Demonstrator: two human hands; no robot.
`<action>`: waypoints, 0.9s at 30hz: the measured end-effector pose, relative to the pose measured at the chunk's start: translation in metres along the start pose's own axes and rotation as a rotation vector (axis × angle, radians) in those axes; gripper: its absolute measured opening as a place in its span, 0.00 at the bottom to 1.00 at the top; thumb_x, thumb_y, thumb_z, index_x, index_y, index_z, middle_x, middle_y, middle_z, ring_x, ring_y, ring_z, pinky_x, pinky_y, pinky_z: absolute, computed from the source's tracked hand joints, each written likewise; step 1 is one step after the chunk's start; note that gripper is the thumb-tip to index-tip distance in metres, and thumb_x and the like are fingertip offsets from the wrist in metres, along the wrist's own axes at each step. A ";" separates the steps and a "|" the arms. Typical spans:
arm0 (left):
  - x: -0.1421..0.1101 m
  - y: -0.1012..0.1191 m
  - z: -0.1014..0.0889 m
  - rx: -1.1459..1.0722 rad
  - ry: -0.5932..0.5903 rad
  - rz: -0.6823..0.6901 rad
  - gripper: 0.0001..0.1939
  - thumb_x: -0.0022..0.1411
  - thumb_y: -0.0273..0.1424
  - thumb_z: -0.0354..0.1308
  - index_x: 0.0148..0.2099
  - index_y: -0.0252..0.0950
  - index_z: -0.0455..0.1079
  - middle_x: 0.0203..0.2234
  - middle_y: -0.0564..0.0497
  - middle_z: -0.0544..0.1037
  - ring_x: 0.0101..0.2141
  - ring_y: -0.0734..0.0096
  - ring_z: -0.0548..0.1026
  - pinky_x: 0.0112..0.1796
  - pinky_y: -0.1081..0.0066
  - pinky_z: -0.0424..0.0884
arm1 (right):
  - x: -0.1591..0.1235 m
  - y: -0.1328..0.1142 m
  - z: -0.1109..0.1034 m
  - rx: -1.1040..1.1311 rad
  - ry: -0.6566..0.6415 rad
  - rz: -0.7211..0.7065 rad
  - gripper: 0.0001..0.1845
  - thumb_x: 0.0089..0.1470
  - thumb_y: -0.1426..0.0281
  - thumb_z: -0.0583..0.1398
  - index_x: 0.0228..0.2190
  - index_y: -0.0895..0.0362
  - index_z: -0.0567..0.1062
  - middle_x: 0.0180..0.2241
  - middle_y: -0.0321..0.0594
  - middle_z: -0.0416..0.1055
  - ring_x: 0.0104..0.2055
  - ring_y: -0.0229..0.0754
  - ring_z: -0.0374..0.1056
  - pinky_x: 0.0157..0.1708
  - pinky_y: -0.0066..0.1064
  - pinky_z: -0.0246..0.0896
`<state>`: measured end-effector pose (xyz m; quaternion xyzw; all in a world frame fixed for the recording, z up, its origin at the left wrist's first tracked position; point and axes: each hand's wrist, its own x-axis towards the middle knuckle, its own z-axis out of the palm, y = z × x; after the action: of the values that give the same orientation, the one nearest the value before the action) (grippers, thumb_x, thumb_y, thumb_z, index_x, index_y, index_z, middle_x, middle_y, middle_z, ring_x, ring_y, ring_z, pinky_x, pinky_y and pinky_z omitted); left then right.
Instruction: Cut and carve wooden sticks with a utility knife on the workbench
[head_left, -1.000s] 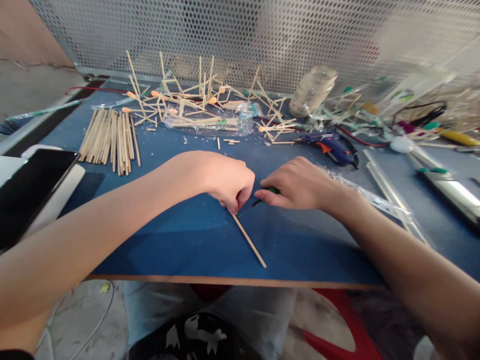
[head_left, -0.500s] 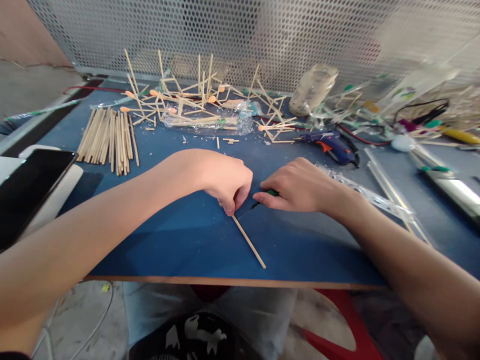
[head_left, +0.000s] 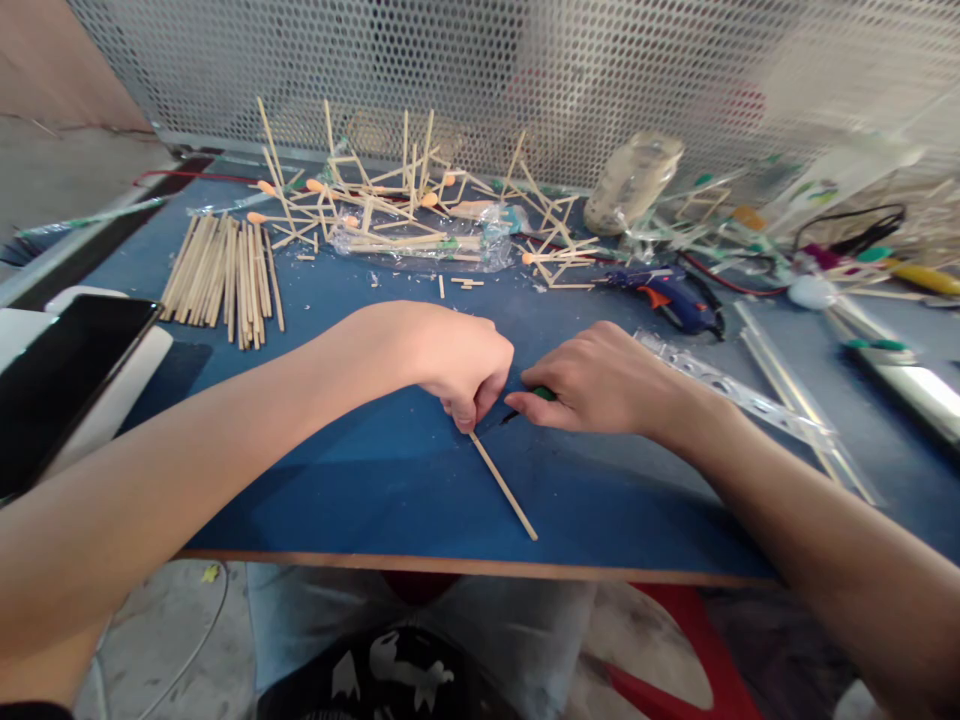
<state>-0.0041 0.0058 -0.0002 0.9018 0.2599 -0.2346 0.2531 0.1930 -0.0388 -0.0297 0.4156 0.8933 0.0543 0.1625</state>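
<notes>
Fingertips and thumb of my left hand (head_left: 472,375) pinch the upper end of a thin wooden stick (head_left: 504,487). The stick slants down to the right on the blue tabletop, and its far end lies near the front edge. Closed around a green-handled knife (head_left: 545,393), my right hand (head_left: 592,380) rests just right of my left. The knife's thin dark tip points left toward the stick beside my left fingertips. Whether the blade touches the stick I cannot tell. My fingers hide the stick's top end and most of the knife's handle.
A pile of wooden sticks (head_left: 223,280) lies at the left behind a phone (head_left: 75,370). Stick frames (head_left: 412,195) stand along the perforated metal screen (head_left: 480,70). A blue glue gun (head_left: 679,297), a jar (head_left: 634,182) and clear plastic strips (head_left: 806,400) are on the right.
The camera view has shifted slightly. My right hand with the knife has come a little closer to the stick. My left hand keeps its pinch, with the stick in the same place.
</notes>
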 end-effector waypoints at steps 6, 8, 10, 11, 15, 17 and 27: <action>0.001 0.000 0.000 -0.009 0.006 -0.013 0.12 0.52 0.35 0.64 0.41 0.48 0.83 0.30 0.51 0.81 0.29 0.66 0.75 0.38 0.64 0.68 | 0.001 0.005 0.001 -0.011 0.009 -0.002 0.39 0.65 0.46 0.40 0.22 0.55 0.75 0.24 0.43 0.77 0.24 0.39 0.66 0.27 0.34 0.34; 0.001 0.000 0.000 -0.026 0.007 -0.014 0.11 0.52 0.35 0.65 0.40 0.47 0.83 0.30 0.51 0.81 0.29 0.66 0.74 0.37 0.64 0.68 | 0.001 0.007 0.002 0.002 0.009 -0.004 0.39 0.65 0.46 0.40 0.22 0.55 0.75 0.23 0.43 0.76 0.24 0.38 0.64 0.27 0.35 0.33; 0.002 0.000 0.000 -0.036 0.011 -0.017 0.10 0.51 0.35 0.66 0.38 0.47 0.83 0.29 0.51 0.81 0.28 0.66 0.74 0.36 0.64 0.67 | 0.001 0.008 0.003 0.018 0.016 -0.005 0.39 0.65 0.46 0.40 0.22 0.56 0.75 0.22 0.43 0.75 0.23 0.38 0.63 0.28 0.35 0.33; 0.002 0.000 0.000 -0.038 0.012 -0.018 0.10 0.51 0.35 0.66 0.38 0.47 0.83 0.29 0.51 0.81 0.28 0.66 0.74 0.36 0.64 0.67 | 0.001 0.009 0.004 0.026 0.022 -0.006 0.39 0.65 0.46 0.39 0.22 0.56 0.75 0.22 0.44 0.75 0.23 0.38 0.62 0.28 0.35 0.33; 0.002 0.000 0.000 -0.031 0.006 -0.020 0.09 0.52 0.35 0.66 0.37 0.46 0.83 0.29 0.52 0.81 0.28 0.68 0.73 0.35 0.66 0.66 | 0.002 0.009 0.005 0.054 0.025 -0.003 0.38 0.66 0.47 0.39 0.22 0.56 0.74 0.22 0.44 0.74 0.23 0.37 0.63 0.27 0.35 0.33; 0.001 0.001 0.000 -0.023 0.004 -0.010 0.09 0.53 0.35 0.65 0.37 0.46 0.83 0.29 0.53 0.82 0.28 0.69 0.73 0.35 0.68 0.66 | 0.002 0.009 0.006 0.060 0.027 0.001 0.38 0.65 0.47 0.39 0.22 0.56 0.74 0.22 0.44 0.74 0.24 0.38 0.63 0.27 0.35 0.34; -0.005 0.002 -0.002 -0.015 0.023 0.044 0.11 0.55 0.34 0.62 0.39 0.42 0.82 0.29 0.52 0.82 0.26 0.72 0.72 0.30 0.72 0.63 | 0.002 0.005 0.003 0.038 0.010 -0.001 0.39 0.66 0.47 0.39 0.22 0.56 0.75 0.23 0.45 0.76 0.24 0.40 0.67 0.27 0.34 0.33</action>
<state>-0.0060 0.0041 0.0045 0.9080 0.2447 -0.2167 0.2621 0.1969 -0.0339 -0.0321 0.4181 0.8950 0.0393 0.1503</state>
